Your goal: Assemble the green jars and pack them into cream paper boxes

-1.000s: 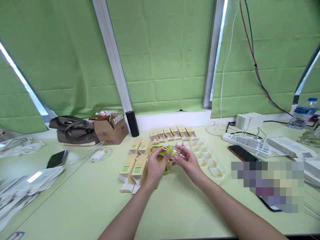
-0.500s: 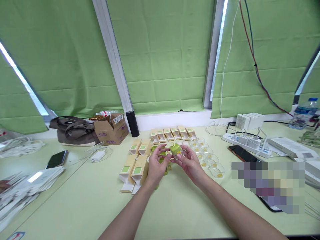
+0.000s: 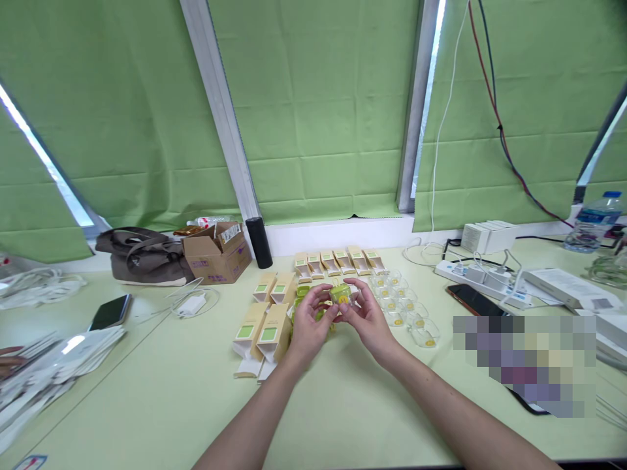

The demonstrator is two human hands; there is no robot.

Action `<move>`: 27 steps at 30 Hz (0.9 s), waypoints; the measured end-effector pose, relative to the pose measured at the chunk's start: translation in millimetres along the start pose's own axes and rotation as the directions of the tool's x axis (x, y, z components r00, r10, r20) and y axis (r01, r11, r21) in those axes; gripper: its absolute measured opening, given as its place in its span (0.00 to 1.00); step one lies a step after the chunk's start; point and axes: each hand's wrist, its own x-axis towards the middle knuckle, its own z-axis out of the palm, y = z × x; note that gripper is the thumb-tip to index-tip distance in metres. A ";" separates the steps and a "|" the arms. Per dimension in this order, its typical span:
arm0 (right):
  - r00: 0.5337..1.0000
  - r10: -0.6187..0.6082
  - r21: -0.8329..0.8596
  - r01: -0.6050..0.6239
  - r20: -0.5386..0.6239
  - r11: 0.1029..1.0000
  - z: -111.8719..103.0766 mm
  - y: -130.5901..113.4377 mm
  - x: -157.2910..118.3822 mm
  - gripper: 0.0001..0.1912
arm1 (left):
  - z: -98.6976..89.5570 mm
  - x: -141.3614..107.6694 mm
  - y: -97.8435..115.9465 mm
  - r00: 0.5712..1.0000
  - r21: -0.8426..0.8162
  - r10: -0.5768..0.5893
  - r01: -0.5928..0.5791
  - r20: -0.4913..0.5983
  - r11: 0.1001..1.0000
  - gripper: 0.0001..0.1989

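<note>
Between my two hands is a small green item (image 3: 339, 293) with a clear plastic case around part of it and a yellow spot on its front. My left hand (image 3: 312, 320) grips its left side, and my right hand (image 3: 365, 318) grips the clear right side. More green items (image 3: 302, 291) lie behind my left hand, partly hidden. Several clear cases (image 3: 425, 333) with yellow spots stand in rows to the right. Small cream boxes with green windows (image 3: 272, 326) stand to the left, some with open flaps, and a row of similar boxes (image 3: 330, 262) is behind.
At the back left are a grey bag (image 3: 147, 258), a cardboard box (image 3: 218, 254) and a black cylinder (image 3: 259, 243). A power strip (image 3: 482, 282) and a phone (image 3: 475, 300) lie right. Another person's hand (image 3: 10, 360) touches white packets (image 3: 63, 365) at far left.
The clear case now surrounds more of the green item, which has tilted in my fingers. The other person's hand shows more at the far left.
</note>
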 end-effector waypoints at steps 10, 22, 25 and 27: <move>0.998 -0.054 -0.020 0.054 0.023 0.998 -2.7 -1.3 1.5 0.28 | 0.3 -0.1 0.5 1.000 -0.080 -0.012 0.014 0.021 0.997 0.24; 0.995 -0.097 -0.168 0.093 -0.015 0.981 -0.8 12.5 -2.3 0.38 | -0.3 1.2 -4.3 0.997 -0.027 -0.013 0.011 -0.082 1.000 0.22; 0.989 -0.142 -0.239 0.129 -0.038 0.962 0.0 14.0 -4.2 0.32 | -0.7 -0.8 -6.3 0.996 0.055 0.022 -0.017 -0.091 0.998 0.23; 0.989 -0.143 -0.233 0.128 -0.049 0.964 0.5 12.3 -4.2 0.30 | -1.5 -2.9 -5.4 0.996 0.092 0.051 -0.045 -0.073 0.995 0.23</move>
